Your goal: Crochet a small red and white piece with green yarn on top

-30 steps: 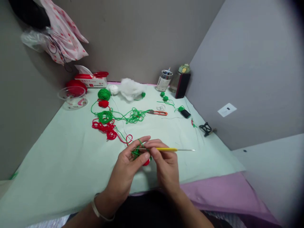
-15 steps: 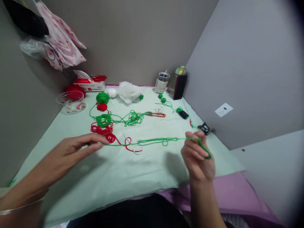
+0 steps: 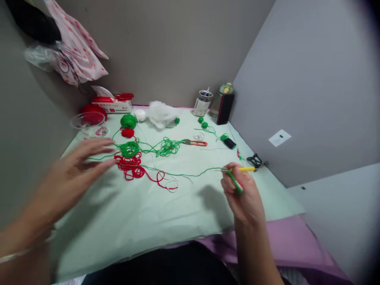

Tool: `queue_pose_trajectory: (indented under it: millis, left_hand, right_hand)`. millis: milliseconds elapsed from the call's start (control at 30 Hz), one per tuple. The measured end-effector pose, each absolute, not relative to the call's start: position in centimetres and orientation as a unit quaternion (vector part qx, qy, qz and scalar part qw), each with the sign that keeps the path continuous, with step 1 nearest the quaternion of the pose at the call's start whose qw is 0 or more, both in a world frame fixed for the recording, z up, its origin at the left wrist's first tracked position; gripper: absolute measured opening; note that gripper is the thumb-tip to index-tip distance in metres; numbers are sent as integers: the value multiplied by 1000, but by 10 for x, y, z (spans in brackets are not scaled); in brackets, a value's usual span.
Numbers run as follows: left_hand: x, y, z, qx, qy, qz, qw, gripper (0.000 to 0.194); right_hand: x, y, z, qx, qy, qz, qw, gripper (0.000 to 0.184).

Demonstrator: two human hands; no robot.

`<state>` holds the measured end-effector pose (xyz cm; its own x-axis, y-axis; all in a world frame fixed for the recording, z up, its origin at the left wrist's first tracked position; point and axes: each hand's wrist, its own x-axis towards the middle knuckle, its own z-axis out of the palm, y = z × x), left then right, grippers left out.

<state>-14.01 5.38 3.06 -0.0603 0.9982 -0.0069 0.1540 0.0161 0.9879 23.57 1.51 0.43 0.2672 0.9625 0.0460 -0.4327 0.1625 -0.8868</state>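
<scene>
My right hand [image 3: 242, 194] is closed on a yellow-handled crochet hook [image 3: 247, 169] and a small green and red crocheted piece [image 3: 236, 185], low on the right of the pale green cloth [image 3: 148, 221]. A green yarn strand [image 3: 184, 174] runs from that hand leftward across the cloth towards the piles of green yarn [image 3: 130, 149] and red yarn [image 3: 130, 165]. My left hand [image 3: 74, 170] is blurred, fingers stretched out and apart, hovering just left of the red yarn, with the green strand passing by its fingertips.
At the back lie a green yarn ball [image 3: 128, 120], white stuffing [image 3: 160, 113], a tissue box [image 3: 113, 103], a clear bowl [image 3: 87, 122], a tin [image 3: 202, 103] and a bottle [image 3: 224, 103]. Orange-handled snips [image 3: 196, 143] lie mid-cloth. A black clip [image 3: 255, 160] sits at the right edge.
My hands pulled apart from the middle, stretching the green yarn taut. Now the strand has gone slack, my left hand has opened and risen, and the hook shows again in my right hand.
</scene>
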Motion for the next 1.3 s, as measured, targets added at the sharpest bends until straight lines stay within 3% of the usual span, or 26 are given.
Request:
queue_pose_trajectory:
  millis: [67, 167, 267, 400, 567, 667, 733, 800, 933, 1300]
  left_hand:
    - [-86, 32, 35, 520, 468, 460, 546, 48]
    - [-25, 13, 33, 415, 308, 446, 731, 66]
    - [3, 13, 37, 304, 233, 459, 802, 66]
    - [12, 27, 51, 249, 231, 580, 741, 46]
    - [10, 29, 36, 419, 284, 649, 569, 77]
    - [10, 21, 20, 567, 346, 597, 450, 61]
    - [12, 15, 13, 583, 366, 544, 480, 42]
    - [15, 10, 11, 527, 371, 506, 573, 33]
    - [20, 5, 12, 377, 347, 502, 697, 44]
    - [22, 4, 15, 303, 326, 500, 743, 55]
  right_hand:
    - [213, 11, 6, -416, -353, 495, 677, 24]
    - [186, 1, 6, -416, -433, 470, 647, 17]
    - [170, -9, 7, -401, -523, 415, 627, 13]
    - [162, -13, 8, -375, -559, 392, 627, 14]
    - [162, -13, 6, -376, -530, 401, 646, 12]
    - [162, -13, 4, -385, -519, 374, 665, 13]
    - [162, -12, 3, -389, -517, 357, 674, 15]
    - [161, -10, 2, -394, -522, 339, 676, 16]
    - [159, -8, 1, -413, -534, 295, 676, 14]
    - [158, -6, -2, -403, -537, 317, 670, 15]
